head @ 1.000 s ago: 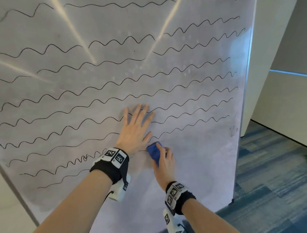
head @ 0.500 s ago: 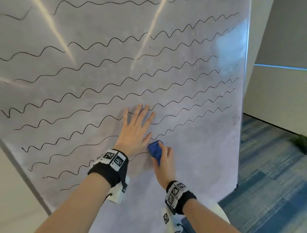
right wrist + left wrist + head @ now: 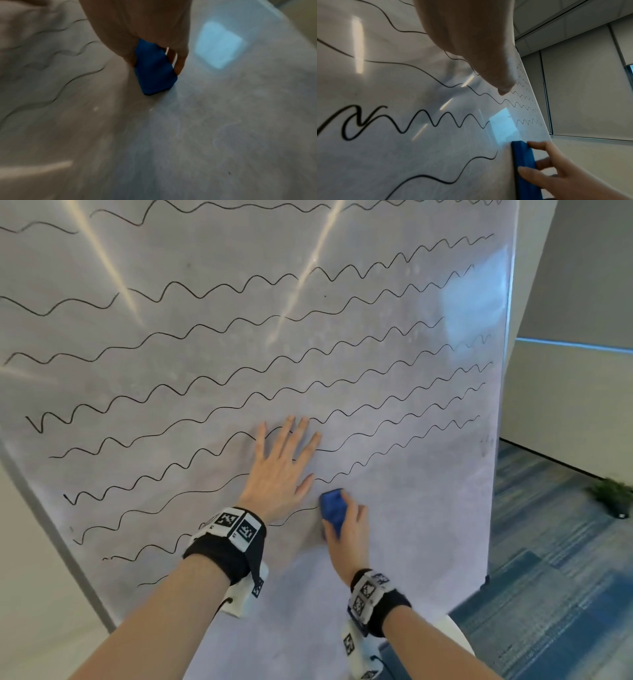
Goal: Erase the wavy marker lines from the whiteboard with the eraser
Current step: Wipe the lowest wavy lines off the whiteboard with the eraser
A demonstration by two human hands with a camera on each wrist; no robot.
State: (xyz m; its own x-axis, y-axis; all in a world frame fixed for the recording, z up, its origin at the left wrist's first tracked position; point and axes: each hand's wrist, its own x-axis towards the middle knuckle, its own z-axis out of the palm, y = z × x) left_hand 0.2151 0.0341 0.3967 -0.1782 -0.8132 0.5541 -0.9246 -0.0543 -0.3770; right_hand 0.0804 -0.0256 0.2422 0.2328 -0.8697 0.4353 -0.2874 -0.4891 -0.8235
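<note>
The right hand (image 3: 346, 525) grips the blue eraser (image 3: 332, 508) against the whiteboard (image 3: 411, 542) — the lower right looks wiped; most wavy marker lines (image 3: 239, 371) remain. The left hand (image 3: 279, 474) presses flat, fingers spread.

The whiteboard (image 3: 394, 542) is pale grey-white with a faint lilac cast, crossed by black wavy marker lines (image 3: 205, 378) and pale streaks of glare. The eraser (image 3: 331, 505) is solid deep blue. Both wristbands (image 3: 226, 549) are black and carry white tags printed with black square-block patterns. The carpet (image 3: 548, 594) is striped in blue, teal and grey patches. The wall (image 3: 561, 392) is cream.
</note>
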